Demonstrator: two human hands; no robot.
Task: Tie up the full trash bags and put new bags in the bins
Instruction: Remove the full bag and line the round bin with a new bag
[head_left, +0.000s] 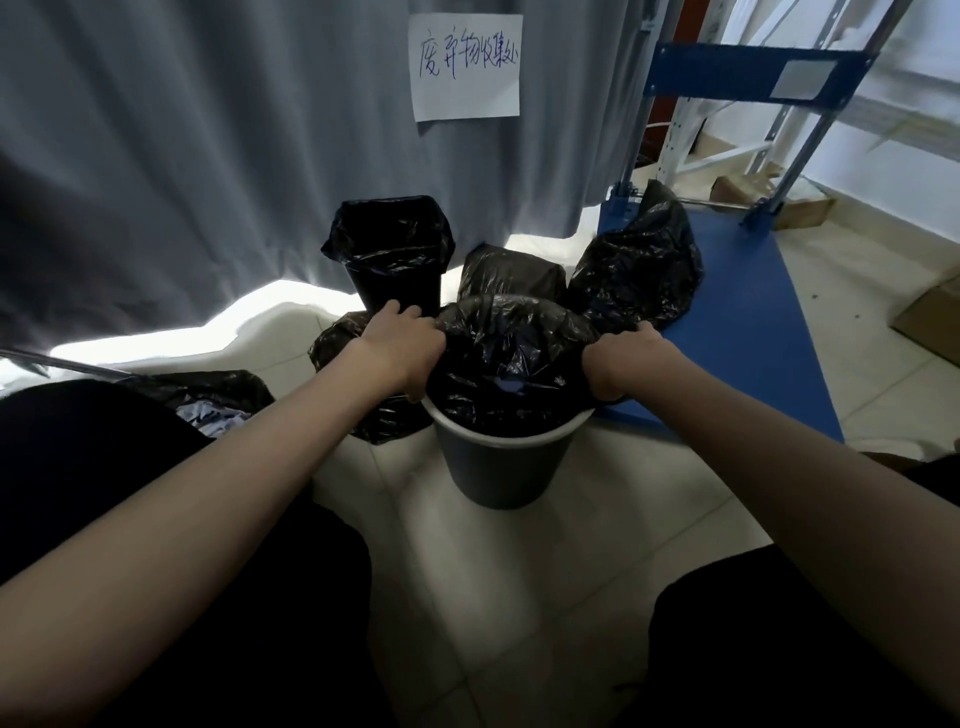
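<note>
Your left hand (402, 348) and right hand (621, 358) each grip the black bag (506, 364) at opposite sides of the round grey bin (498, 467) on the tiled floor (519, 571). Full bags, seemingly tied, lie behind it beside the lined square bin (397, 283).

sign: white paper sheet (464, 66) on grey curtain (208, 156) | text: handwritten blue ink, Chinese, reads approx. "废弃物收集处", last character unclear | grey label (802, 79) on blue rack beam: no legible text
</note>
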